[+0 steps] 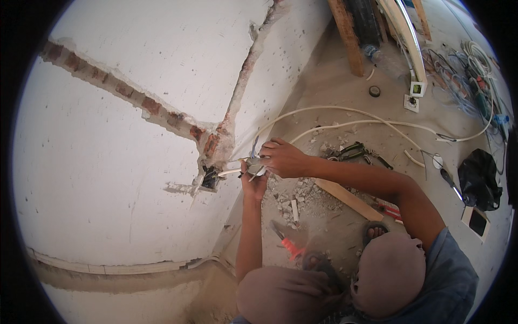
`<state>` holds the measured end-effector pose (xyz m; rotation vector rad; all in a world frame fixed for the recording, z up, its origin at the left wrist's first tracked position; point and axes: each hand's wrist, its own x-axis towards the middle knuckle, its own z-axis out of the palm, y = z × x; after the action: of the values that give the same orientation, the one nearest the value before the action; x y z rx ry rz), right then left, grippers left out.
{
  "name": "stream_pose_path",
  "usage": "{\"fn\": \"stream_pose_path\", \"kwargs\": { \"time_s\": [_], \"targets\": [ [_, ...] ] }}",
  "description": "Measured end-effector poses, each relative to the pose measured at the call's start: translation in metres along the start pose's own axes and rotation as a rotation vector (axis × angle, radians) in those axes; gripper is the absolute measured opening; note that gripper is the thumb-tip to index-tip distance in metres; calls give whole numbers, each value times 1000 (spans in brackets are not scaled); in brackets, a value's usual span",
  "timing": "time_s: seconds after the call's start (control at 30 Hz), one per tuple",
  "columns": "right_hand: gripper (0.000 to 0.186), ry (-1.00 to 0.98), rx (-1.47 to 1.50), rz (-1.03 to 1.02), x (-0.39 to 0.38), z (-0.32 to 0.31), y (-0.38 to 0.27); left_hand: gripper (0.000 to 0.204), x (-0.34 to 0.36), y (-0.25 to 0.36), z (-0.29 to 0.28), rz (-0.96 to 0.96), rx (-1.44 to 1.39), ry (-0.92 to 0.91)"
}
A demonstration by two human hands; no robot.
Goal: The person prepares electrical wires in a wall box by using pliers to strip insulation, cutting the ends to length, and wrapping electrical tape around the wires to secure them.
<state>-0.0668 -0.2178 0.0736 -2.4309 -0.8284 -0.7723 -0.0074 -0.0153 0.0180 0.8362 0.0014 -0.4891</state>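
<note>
Close to the wall, my left hand (253, 186) is closed from below around a small whitish electrical fitting (254, 168) with thin wires sticking out of it. From the right, my right hand (286, 158) reaches over the same piece, its fingers bent together at the wires. What exactly those fingers pinch is hidden. A short white cable (231, 172) runs from the fitting into a dark wall box (210, 177), set in the chiselled wall. Long cream cables (345, 124) curve away from behind my right hand across the floor.
Pliers (352, 150) lie beside rubble (302, 200) and a wooden board (350, 200) under my right arm. A red-handled tool (291, 247) rests near my feet. To the right are a screwdriver (452, 184), black bag (480, 181), tape roll (374, 91) and tangled cables (458, 81).
</note>
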Motion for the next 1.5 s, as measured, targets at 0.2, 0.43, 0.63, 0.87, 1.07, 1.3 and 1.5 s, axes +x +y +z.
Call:
{"fn": "stream_pose_path", "kwargs": {
  "time_s": [0.2, 0.43, 0.63, 0.87, 1.07, 1.3, 1.5],
  "targets": [
    [32, 256, 205, 289, -63, -32, 7, 41, -56, -33, -13, 428, 473, 392],
    [31, 119, 59, 709, -214, -34, 20, 24, -69, -29, 54, 880, 1175, 298],
    [32, 76, 75, 724, -219, -40, 16, 18, -45, -32, 58, 1217, 1527, 185],
    [22, 133, 348, 197, -22, -49, 15, 35, -40, -44, 61, 1203, 1619, 86],
    [22, -426, 311, 245, 42, -14, 24, 38, -49, -55, 32, 1199, 1562, 17],
    [9, -229, 142, -12, 101, -2, -19, 29, -45, -45, 56, 1133, 1610, 49],
    [21, -141, 637, 141, 67, -42, 8, 28, -41, -28, 28, 1120, 1603, 59]
  ]
}}
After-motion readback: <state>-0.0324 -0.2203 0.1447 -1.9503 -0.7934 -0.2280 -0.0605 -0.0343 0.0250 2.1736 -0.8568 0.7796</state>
